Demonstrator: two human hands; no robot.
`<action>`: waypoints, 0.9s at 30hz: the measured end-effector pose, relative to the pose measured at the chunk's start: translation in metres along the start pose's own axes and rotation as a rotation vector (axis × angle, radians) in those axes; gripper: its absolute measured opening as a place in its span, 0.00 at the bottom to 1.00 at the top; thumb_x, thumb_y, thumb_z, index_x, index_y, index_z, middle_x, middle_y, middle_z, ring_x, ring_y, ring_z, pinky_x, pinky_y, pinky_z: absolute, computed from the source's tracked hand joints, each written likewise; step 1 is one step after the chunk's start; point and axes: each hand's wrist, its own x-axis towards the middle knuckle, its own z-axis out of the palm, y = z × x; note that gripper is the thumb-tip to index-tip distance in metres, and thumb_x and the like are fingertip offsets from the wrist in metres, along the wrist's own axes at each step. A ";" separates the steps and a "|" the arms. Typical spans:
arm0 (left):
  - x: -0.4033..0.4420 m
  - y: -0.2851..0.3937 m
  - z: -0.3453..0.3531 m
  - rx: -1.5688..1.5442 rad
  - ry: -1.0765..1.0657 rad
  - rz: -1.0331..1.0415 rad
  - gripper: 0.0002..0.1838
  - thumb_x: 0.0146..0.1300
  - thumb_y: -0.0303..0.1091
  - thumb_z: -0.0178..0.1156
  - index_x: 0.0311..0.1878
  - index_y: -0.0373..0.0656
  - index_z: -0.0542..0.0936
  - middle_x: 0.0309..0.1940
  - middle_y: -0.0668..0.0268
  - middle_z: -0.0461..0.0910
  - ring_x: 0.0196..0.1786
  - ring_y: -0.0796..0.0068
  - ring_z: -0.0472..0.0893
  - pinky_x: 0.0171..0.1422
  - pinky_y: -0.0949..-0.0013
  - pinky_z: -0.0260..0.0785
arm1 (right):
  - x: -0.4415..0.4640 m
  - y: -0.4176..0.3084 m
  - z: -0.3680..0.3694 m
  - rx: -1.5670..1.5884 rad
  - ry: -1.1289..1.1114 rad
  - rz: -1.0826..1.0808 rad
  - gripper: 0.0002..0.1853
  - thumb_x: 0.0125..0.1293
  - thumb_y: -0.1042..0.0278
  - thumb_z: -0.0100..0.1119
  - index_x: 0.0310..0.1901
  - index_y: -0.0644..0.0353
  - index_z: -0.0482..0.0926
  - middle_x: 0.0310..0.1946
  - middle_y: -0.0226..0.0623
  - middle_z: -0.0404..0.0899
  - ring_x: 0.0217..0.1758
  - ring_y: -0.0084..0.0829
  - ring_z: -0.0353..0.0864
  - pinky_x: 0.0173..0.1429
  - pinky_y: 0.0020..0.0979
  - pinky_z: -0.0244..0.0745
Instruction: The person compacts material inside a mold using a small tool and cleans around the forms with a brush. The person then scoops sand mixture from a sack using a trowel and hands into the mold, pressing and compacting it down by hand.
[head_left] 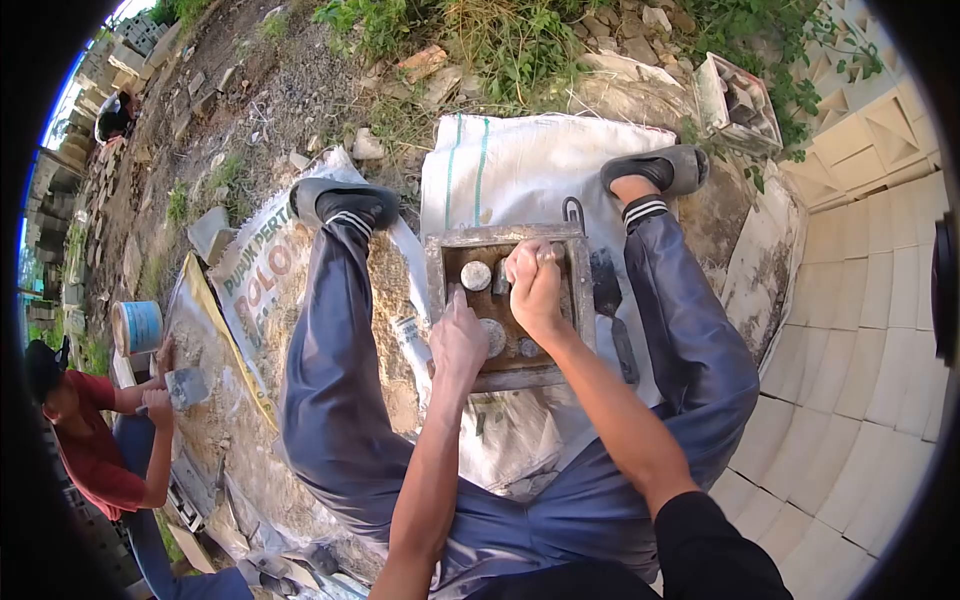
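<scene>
A square wooden frame (508,381) lies between my legs on white sacking. Inside it stand several round grey pieces, one near the upper left (475,276) and one lower down (492,336). My left hand (459,335) is at the frame's left side, fingers curled beside the lower round piece; what it grips, if anything, is hidden. My right hand (536,285) is closed in a fist over the upper right of the frame, next to another upright piece, its contents hidden. A trowel (622,345) lies along the frame's right side.
At the left a co-worker in a red shirt (95,440) holds a trowel (187,388) near a bucket (137,327). A box of rubble (737,105) stands upper right. Pale blocks (840,400) are stacked at the right. My feet flank the white sack (540,160).
</scene>
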 end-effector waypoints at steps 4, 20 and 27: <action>0.013 0.000 0.000 0.009 -0.112 -0.041 0.18 0.62 0.30 0.50 0.53 0.30 0.76 0.40 0.38 0.81 0.45 0.41 0.81 0.53 0.51 0.73 | 0.024 -0.020 -0.008 -0.103 -0.093 0.131 0.16 0.76 0.61 0.40 0.31 0.63 0.65 0.21 0.36 0.66 0.25 0.32 0.66 0.33 0.34 0.63; 0.015 -0.024 -0.002 -0.106 -0.223 0.030 0.16 0.65 0.32 0.50 0.51 0.39 0.80 0.41 0.44 0.82 0.47 0.43 0.81 0.55 0.52 0.72 | 0.015 -0.037 -0.006 -0.085 -0.232 0.190 0.11 0.73 0.69 0.44 0.34 0.65 0.70 0.24 0.45 0.70 0.27 0.46 0.71 0.34 0.43 0.66; -0.003 -0.008 -0.007 -0.170 -0.139 -0.053 0.15 0.66 0.35 0.51 0.51 0.40 0.80 0.41 0.46 0.82 0.49 0.45 0.81 0.55 0.52 0.72 | -0.008 -0.028 -0.011 -0.134 -0.281 0.058 0.19 0.77 0.56 0.36 0.30 0.60 0.61 0.18 0.28 0.61 0.20 0.21 0.60 0.25 0.27 0.58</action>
